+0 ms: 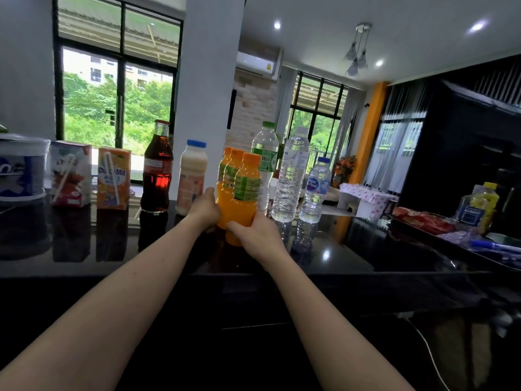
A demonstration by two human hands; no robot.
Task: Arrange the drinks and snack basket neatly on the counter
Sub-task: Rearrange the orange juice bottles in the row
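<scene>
Three orange juice bottles (244, 190) with orange caps and green labels stand bunched together on the glossy black counter (352, 258). My left hand (205, 210) grips their left side and my right hand (255, 234) clasps the front bottle's base. To their left stand a milky bottle with a blue cap (191, 177), a dark soda bottle (156, 170), an orange carton (113, 179) and a red and white carton (72, 173). Right of them are three clear water bottles: green-capped (265, 153), tall (291, 176) and small blue-capped (315, 190). No snack basket shows.
A white and blue tub (21, 167) sits at the counter's far left. On the right counter lie a red snack packet (423, 220), a yellow-capped bottle (479, 207) and plastic wrapping (485, 244). A white pillar (208, 80) rises behind the drinks.
</scene>
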